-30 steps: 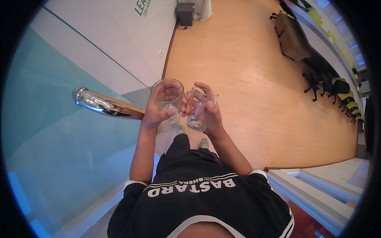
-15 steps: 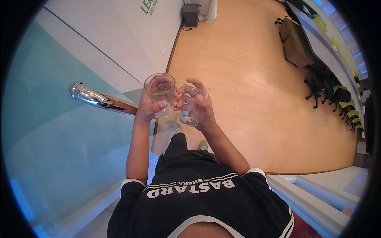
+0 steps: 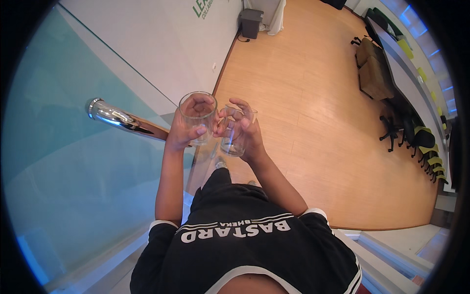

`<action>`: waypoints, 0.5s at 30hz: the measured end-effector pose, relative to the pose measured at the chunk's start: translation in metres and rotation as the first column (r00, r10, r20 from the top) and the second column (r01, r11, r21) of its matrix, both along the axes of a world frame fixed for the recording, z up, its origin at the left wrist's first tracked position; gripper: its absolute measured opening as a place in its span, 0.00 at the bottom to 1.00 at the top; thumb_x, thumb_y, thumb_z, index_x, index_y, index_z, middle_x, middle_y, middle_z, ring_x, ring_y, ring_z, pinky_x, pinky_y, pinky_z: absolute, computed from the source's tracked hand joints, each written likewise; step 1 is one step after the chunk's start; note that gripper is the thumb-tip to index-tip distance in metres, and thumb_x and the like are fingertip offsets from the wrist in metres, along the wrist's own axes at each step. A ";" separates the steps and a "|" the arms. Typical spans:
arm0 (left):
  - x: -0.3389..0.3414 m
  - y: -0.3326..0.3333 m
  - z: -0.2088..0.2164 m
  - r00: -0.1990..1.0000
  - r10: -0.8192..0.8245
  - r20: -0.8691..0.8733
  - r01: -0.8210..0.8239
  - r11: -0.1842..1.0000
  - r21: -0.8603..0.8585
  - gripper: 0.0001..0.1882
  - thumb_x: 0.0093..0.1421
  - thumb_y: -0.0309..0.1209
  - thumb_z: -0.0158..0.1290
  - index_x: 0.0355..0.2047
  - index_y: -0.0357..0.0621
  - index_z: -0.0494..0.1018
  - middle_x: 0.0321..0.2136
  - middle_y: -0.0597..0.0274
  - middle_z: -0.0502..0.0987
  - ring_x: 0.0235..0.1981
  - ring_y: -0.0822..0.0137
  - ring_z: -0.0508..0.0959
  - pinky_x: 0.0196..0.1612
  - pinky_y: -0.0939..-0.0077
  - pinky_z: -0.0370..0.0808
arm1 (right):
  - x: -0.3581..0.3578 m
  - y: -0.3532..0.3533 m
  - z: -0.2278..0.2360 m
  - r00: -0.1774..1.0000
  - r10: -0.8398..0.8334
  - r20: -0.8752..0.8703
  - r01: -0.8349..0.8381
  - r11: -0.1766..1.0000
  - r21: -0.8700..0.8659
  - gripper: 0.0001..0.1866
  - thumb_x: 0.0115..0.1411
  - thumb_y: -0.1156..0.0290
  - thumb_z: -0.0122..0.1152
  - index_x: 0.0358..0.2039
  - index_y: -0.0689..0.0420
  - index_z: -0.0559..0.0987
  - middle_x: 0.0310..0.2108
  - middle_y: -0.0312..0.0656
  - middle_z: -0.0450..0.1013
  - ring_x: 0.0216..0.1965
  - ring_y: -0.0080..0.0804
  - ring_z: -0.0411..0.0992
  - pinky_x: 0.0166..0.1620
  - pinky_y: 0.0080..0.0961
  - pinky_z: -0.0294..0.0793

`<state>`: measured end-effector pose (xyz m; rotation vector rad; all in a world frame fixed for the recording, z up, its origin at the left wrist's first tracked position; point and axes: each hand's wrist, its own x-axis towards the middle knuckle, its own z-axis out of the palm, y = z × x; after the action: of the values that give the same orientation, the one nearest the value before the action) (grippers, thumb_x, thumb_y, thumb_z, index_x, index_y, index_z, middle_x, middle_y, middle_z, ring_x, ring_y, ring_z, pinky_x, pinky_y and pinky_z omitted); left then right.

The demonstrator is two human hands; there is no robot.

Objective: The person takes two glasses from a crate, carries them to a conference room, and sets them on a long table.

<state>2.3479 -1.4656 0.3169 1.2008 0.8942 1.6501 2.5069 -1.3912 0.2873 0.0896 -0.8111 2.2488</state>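
Two clear drinking glasses are held side by side in front of my body. My left hand [image 3: 185, 128] wraps round the left glass [image 3: 199, 116], its thumb across the near side and its fingers showing through the wall. Around the right glass [image 3: 233, 145] my right hand [image 3: 252, 132] is closed, with the fingers curled over the far side near the rim. Both glasses look empty, their rims up and tilted a little. The hands are close together, and my right fingertips come near the left glass; whether they touch it I cannot tell.
At my left stands a glass door [image 3: 63, 161] with a shiny metal handle [image 3: 122, 120]. Ahead spreads a wooden floor [image 3: 293, 88]. A dark bin-like box [image 3: 251, 23] sits by the wall. Brown padded seats [image 3: 374, 76] and wheeled chairs [image 3: 389, 132] line a long table on the right.
The room has shifted in view as I move forward past the door: the seats and chairs sit lower and farther right. Both hands keep their grip on the glasses.
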 end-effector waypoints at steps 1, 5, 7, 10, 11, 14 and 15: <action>-0.001 0.001 0.000 1.000 0.003 0.001 -0.003 1.000 0.000 0.37 0.40 0.40 0.67 0.46 0.36 0.64 0.41 0.57 0.69 0.39 0.67 0.74 0.43 0.73 0.73 | -0.001 0.002 -0.001 1.000 0.003 0.004 -0.003 1.000 0.003 0.33 0.56 0.59 0.59 0.57 0.57 0.56 0.41 0.50 0.67 0.33 0.36 0.74 0.40 0.37 0.78; -0.004 0.001 0.000 1.000 0.007 -0.018 -0.008 1.000 -0.018 0.37 0.40 0.40 0.67 0.46 0.36 0.64 0.41 0.57 0.69 0.39 0.67 0.74 0.44 0.73 0.73 | -0.003 0.006 -0.002 0.999 0.026 0.045 -0.026 1.000 -0.002 0.34 0.55 0.59 0.59 0.57 0.57 0.56 0.41 0.50 0.67 0.34 0.36 0.74 0.41 0.38 0.78; -0.007 0.001 -0.001 1.000 0.013 -0.020 -0.013 1.000 -0.026 0.37 0.40 0.40 0.67 0.46 0.36 0.64 0.41 0.57 0.69 0.39 0.67 0.74 0.44 0.73 0.73 | -0.004 0.008 -0.002 0.996 0.030 0.087 -0.033 0.999 0.034 0.36 0.54 0.54 0.59 0.57 0.56 0.56 0.41 0.48 0.67 0.35 0.35 0.73 0.41 0.36 0.77; -0.009 0.001 -0.002 1.000 0.027 -0.016 -0.028 0.999 -0.036 0.37 0.40 0.40 0.67 0.46 0.35 0.64 0.40 0.58 0.69 0.39 0.67 0.74 0.44 0.74 0.73 | -0.007 0.011 -0.003 0.995 0.056 0.083 -0.059 0.998 0.027 0.36 0.54 0.55 0.60 0.57 0.57 0.56 0.42 0.49 0.67 0.35 0.36 0.74 0.41 0.37 0.77; -0.009 0.000 -0.002 0.999 0.032 -0.013 -0.033 0.999 -0.038 0.37 0.40 0.40 0.67 0.46 0.35 0.64 0.40 0.58 0.69 0.39 0.68 0.74 0.44 0.74 0.72 | -0.008 0.012 -0.004 0.995 0.068 0.071 -0.069 0.998 0.014 0.36 0.54 0.57 0.60 0.57 0.57 0.56 0.42 0.50 0.67 0.34 0.36 0.74 0.41 0.38 0.78; -0.012 -0.001 -0.004 0.999 0.052 -0.007 -0.052 0.998 -0.037 0.37 0.40 0.40 0.67 0.46 0.35 0.64 0.40 0.58 0.69 0.39 0.68 0.74 0.43 0.74 0.73 | -0.012 0.015 -0.004 0.992 0.088 0.088 -0.089 0.996 0.005 0.37 0.52 0.55 0.62 0.57 0.57 0.56 0.41 0.50 0.67 0.34 0.36 0.74 0.41 0.38 0.78; -0.012 -0.002 -0.004 0.999 0.053 0.002 -0.053 0.998 -0.038 0.37 0.40 0.40 0.67 0.47 0.35 0.64 0.40 0.58 0.69 0.38 0.67 0.74 0.42 0.74 0.73 | -0.013 0.016 -0.004 0.990 0.106 0.089 -0.106 0.994 -0.001 0.37 0.52 0.55 0.62 0.56 0.57 0.57 0.41 0.50 0.68 0.34 0.36 0.74 0.41 0.38 0.78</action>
<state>2.3360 -1.4672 0.3125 1.1579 0.9588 1.6687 2.4935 -1.3749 0.2838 0.0357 -0.8765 2.3654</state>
